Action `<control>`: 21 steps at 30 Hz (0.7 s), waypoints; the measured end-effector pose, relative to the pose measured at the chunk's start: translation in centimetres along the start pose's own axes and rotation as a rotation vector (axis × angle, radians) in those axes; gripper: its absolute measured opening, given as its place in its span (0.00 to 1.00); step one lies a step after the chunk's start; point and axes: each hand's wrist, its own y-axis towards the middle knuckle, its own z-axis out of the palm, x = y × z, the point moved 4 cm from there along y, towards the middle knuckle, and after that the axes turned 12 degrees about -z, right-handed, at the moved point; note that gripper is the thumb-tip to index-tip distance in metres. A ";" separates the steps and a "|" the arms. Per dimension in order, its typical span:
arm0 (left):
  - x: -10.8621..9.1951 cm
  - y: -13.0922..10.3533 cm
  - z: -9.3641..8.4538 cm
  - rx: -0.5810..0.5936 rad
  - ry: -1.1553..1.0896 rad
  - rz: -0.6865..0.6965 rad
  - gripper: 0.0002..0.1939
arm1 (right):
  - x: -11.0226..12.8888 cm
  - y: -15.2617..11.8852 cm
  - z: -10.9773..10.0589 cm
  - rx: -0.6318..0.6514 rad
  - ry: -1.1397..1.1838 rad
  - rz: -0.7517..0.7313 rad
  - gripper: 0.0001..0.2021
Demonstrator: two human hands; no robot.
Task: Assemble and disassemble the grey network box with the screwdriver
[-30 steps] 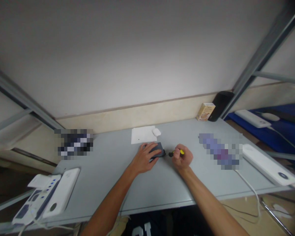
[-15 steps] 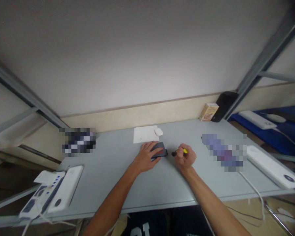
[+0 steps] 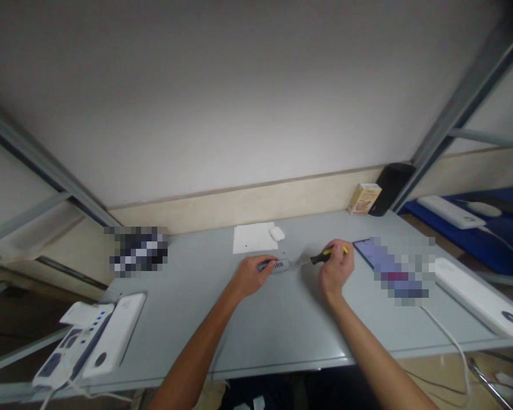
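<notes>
My left hand [image 3: 248,277] is closed on a small grey device with dark slots [image 3: 281,265], pinched between thumb and fingers above the desk. What the device is does not show clearly. A screwdriver with a black and yellow handle [image 3: 318,258] is wrapped in my right hand [image 3: 339,266]. Its thin shaft points left toward the end of the device; whether the tip touches it is too blurred to tell. Just beyond the device lie a white sheet of paper [image 3: 250,239] and, over its right edge, a small white rounded object [image 3: 277,233].
A phone [image 3: 363,251], partly blurred, lies to the right beside a long white case [image 3: 474,296]. At the back right stand a small box [image 3: 364,199] and a black speaker-like object [image 3: 391,188]. A power strip [image 3: 72,350] and white slab [image 3: 115,336] occupy the left.
The grey device has been turned from lying flat under my left hand to a thin side view in its fingers. My right hand has moved right with the screwdriver, whose shaft now shows.
</notes>
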 end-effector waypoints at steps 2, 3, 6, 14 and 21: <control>-0.1 0.6 -0.3 0.014 -0.071 -0.057 0.16 | -0.1 1.1 0.7 0.043 0.056 0.029 0.15; -0.2 0.9 -0.5 0.005 -0.093 -0.074 0.15 | -0.2 1.6 1.2 0.074 0.083 0.040 0.15; -0.9 1.8 -1.2 -0.059 -0.112 -0.064 0.11 | 0.0 3.1 2.8 0.174 0.124 0.022 0.15; -3.8 1.9 -0.8 -0.069 0.157 0.146 0.08 | 1.0 4.9 6.3 0.288 0.150 -0.100 0.16; -3.9 1.4 -0.4 -0.138 0.250 0.275 0.08 | 1.3 4.7 6.4 0.322 0.151 -0.176 0.15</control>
